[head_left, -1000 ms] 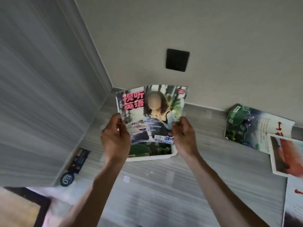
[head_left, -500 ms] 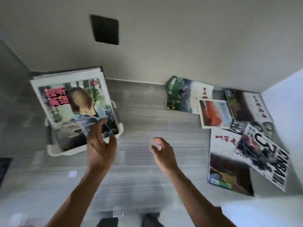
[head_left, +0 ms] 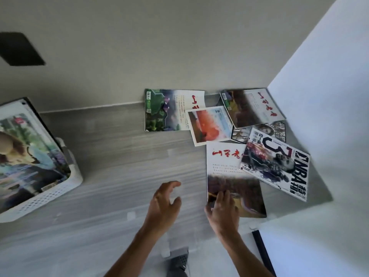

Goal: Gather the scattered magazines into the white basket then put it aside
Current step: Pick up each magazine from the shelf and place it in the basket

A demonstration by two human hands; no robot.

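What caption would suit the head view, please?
Right hand reaches the nearest floor magazine; white basket waits left.

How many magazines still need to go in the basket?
Done: the white basket already holds magazines. In hand: the right hand touches the nearest magazine; the left hand hovers open. Left: about six magazines on the floor, then moving the basket aside.

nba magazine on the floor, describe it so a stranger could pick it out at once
Look to the floor corner beside the pale wall panel, where loose magazines overlap. The NBA magazine lies tilted at the right edge of that pile, overlapping the white magazine with red brush lettering. It alone carries big block "NBA" letters and dark ink-splash artwork.
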